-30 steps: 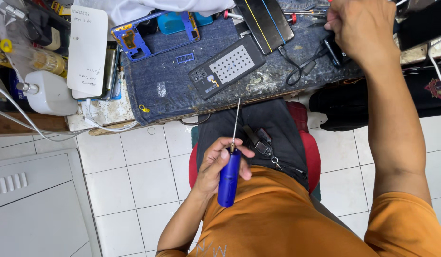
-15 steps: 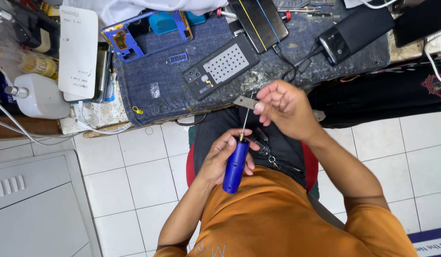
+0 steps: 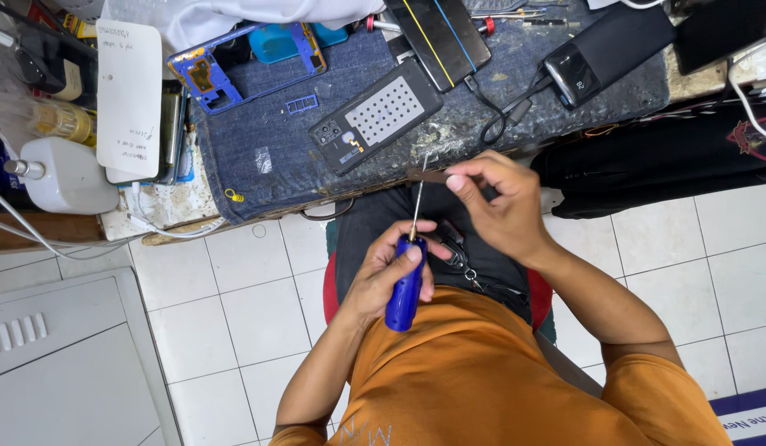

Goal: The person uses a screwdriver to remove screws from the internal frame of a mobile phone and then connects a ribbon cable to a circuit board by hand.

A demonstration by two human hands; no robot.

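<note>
My left hand (image 3: 389, 271) grips a blue-handled screwdriver (image 3: 405, 291) over my lap, its thin metal shaft pointing up toward the bench edge. My right hand (image 3: 500, 206) hovers just right of the shaft's tip, thumb and forefinger pinched on a small flat dark piece (image 3: 432, 176) near the tip. On the denim-covered bench (image 3: 267, 157) ahead lies an opened phone back with a perforated grey plate (image 3: 374, 116). A blue phone frame (image 3: 203, 76) lies further left.
A black power bank (image 3: 607, 47) with a cable and a dark tablet-like device (image 3: 439, 33) lie on the bench's right. A white bottle (image 3: 56, 176) and a white card (image 3: 128, 97) stand at the left. White tiled floor (image 3: 242, 306) lies below, with a grey cabinet (image 3: 61, 372) at bottom left.
My right hand came back from the far right of the bench with a small flat piece and now holds it at the screwdriver tip. The left hand stayed over my lap.
</note>
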